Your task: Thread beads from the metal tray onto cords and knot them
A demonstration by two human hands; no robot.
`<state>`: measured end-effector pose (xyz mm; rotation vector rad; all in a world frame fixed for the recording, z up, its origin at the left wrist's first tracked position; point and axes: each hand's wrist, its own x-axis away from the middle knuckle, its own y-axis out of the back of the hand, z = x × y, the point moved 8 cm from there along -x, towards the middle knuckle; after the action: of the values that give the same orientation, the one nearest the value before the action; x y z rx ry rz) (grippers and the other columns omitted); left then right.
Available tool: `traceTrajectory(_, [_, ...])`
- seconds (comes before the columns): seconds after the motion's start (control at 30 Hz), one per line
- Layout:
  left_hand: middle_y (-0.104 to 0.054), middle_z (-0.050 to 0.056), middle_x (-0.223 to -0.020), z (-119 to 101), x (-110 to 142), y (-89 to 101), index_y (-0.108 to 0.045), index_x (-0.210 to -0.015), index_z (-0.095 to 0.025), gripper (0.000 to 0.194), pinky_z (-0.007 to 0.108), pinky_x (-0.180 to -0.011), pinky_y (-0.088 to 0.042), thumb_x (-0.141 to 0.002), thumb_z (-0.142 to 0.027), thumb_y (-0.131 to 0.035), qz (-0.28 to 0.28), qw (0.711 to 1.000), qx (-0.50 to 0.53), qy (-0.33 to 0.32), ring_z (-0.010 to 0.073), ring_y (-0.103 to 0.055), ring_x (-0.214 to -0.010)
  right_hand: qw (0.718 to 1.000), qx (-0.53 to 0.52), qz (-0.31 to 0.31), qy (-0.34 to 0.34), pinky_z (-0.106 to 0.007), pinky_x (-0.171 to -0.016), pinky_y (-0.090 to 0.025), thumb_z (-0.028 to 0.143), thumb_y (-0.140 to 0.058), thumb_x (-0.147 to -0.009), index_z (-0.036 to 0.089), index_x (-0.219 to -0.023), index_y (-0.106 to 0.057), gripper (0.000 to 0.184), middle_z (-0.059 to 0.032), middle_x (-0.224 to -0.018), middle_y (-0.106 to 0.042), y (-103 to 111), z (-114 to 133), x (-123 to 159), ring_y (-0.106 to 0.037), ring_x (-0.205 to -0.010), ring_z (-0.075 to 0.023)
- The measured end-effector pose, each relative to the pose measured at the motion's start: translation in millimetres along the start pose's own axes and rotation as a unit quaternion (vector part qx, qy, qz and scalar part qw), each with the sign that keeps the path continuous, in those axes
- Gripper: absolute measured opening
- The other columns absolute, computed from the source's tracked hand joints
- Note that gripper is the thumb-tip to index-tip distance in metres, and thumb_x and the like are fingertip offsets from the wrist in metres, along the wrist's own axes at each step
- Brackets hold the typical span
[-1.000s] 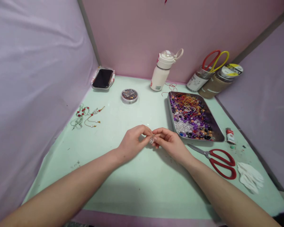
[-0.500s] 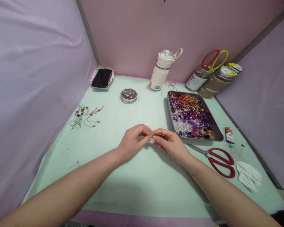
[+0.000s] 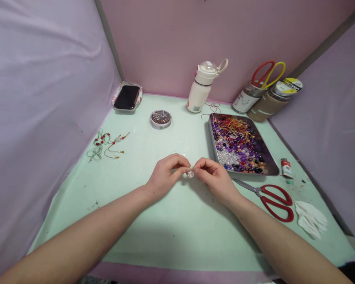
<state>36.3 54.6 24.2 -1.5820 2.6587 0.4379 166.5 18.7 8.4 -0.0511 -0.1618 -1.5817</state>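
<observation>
A small cluster of clear beads hangs at the fingertips of my left hand, which is closed in a pinch on it. Close beside it on the right, my right hand is pinched too, a small gap from the left fingertips. Whatever its thumb and forefinger hold is too thin to make out. The bead tray, a metal one with purple, black, orange and clear beads and tangled cords, lies just beyond my right hand. Red-handled scissors rest to the right of that hand.
At the left lies a beaded green cord. A round tin, a phone on a small tray and a white bottle stand farther back. Jars fill the back right corner. A lighter and crumpled white cloth lie at right.
My right fingertips have moved slightly right, away from the left fingertips they were meeting. The bead cluster stays at my left hand and looks slightly turned.
</observation>
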Motion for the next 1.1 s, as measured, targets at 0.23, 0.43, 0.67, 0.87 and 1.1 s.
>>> traceTrajectory(0.23, [-0.063,0.002,-0.079,22,-5,10.3,-0.057,-0.072,-0.017,0.005,0.028,-0.074,-0.046,-0.075,-0.020,-0.059,-0.055,0.983,0.128,0.117,0.0137,-0.058,-0.078,0.992,-0.018,-0.063,0.108,-0.024,-0.053,-0.032,0.020,-0.059,-0.077,0.019,-0.069,-0.055,0.009,0.0027,-0.067,-0.047,17,11,2,-0.039,-0.058,-0.0101])
traceTrajectory(0.43, [-0.061,0.002,-0.079,29,-6,5.2,-0.057,-0.072,-0.016,0.010,0.028,-0.076,-0.042,-0.073,-0.024,-0.063,-0.035,0.976,0.153,0.153,0.0132,-0.055,-0.076,0.988,-0.131,0.014,0.081,-0.024,-0.051,-0.034,0.023,-0.061,-0.083,0.020,-0.076,-0.056,0.009,-0.0013,-0.096,-0.056,3,8,3,-0.046,-0.056,-0.0069])
traceTrajectory(0.67, [-0.055,0.001,-0.085,22,-6,-1.9,-0.054,-0.074,-0.017,0.012,0.026,-0.077,-0.038,-0.078,-0.024,-0.062,0.032,0.978,0.175,0.107,0.0110,-0.049,-0.079,0.963,-0.262,0.060,-0.011,-0.021,-0.048,-0.033,0.025,-0.064,-0.081,0.021,-0.077,-0.052,0.013,0.0019,-0.076,-0.058,-6,-3,-4,-0.046,-0.056,-0.0078])
traceTrajectory(0.87, [-0.061,0.004,-0.089,3,-3,-14.5,-0.053,-0.076,-0.016,0.009,0.031,-0.083,-0.041,-0.081,-0.022,-0.058,0.122,0.971,0.202,0.046,0.0151,-0.056,-0.087,0.962,-0.250,0.092,-0.054,-0.020,-0.046,-0.029,0.030,-0.066,-0.081,0.020,-0.077,-0.050,0.019,0.0030,-0.073,-0.054,-14,-10,-5,-0.038,-0.052,-0.0062])
traceTrajectory(1.1, [-0.059,0.000,-0.074,13,-4,-15.3,-0.055,-0.075,-0.016,0.005,0.027,-0.073,-0.041,-0.079,-0.016,-0.054,0.136,0.981,0.099,0.094,0.0119,-0.054,-0.074,0.989,-0.115,0.089,0.004,-0.023,-0.049,-0.028,0.030,-0.053,-0.090,0.021,-0.081,-0.049,0.014,0.0052,-0.064,-0.048,-11,-10,-3,-0.037,-0.052,-0.0080])
